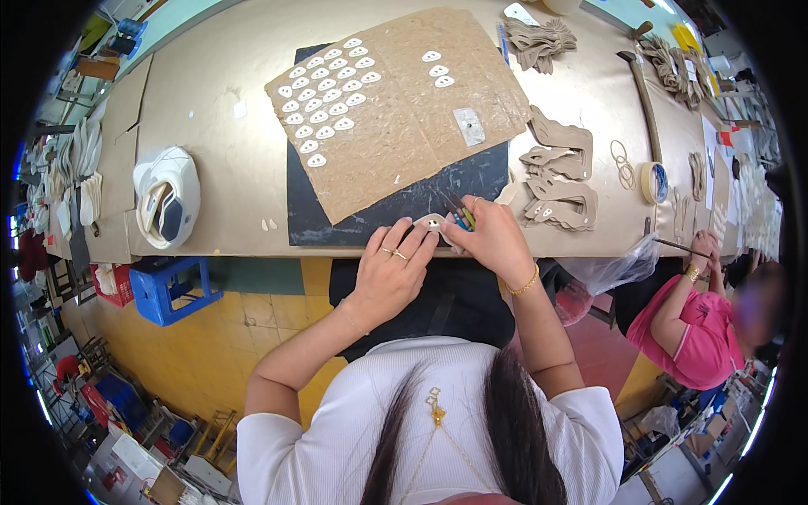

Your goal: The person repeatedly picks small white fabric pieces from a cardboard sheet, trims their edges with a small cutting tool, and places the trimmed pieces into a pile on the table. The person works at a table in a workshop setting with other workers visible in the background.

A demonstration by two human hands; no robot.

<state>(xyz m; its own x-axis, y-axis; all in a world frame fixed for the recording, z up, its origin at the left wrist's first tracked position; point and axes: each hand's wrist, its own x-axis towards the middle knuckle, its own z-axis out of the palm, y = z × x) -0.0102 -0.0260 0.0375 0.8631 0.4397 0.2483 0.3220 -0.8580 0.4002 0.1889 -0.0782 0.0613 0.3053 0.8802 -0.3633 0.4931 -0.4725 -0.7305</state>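
Note:
At the front edge of the dark cutting mat [313, 206], my left hand [389, 265] has its fingertips pressed on a small pale piece with two dark holes [433, 224]. My right hand [495, 240] is closed around small scissors [459, 209] with dark pointed blades and green and blue handles; its fingers hide part of them. The right thumb and fingers lie beside the piece's right side. Behind my hands, a brown sheet [396, 126] lies tilted over the mat. It bears rows of white two-holed pieces [328, 84] and a small grey plate [469, 126].
Beige cut shoe parts [564, 202] lie in stacks to the right. Beyond them are rubber bands [623, 164], a tape roll [653, 183] and a hammer [644, 101]. A white shoe [167, 198] stands left. A co-worker in pink [690, 328] sits at the right.

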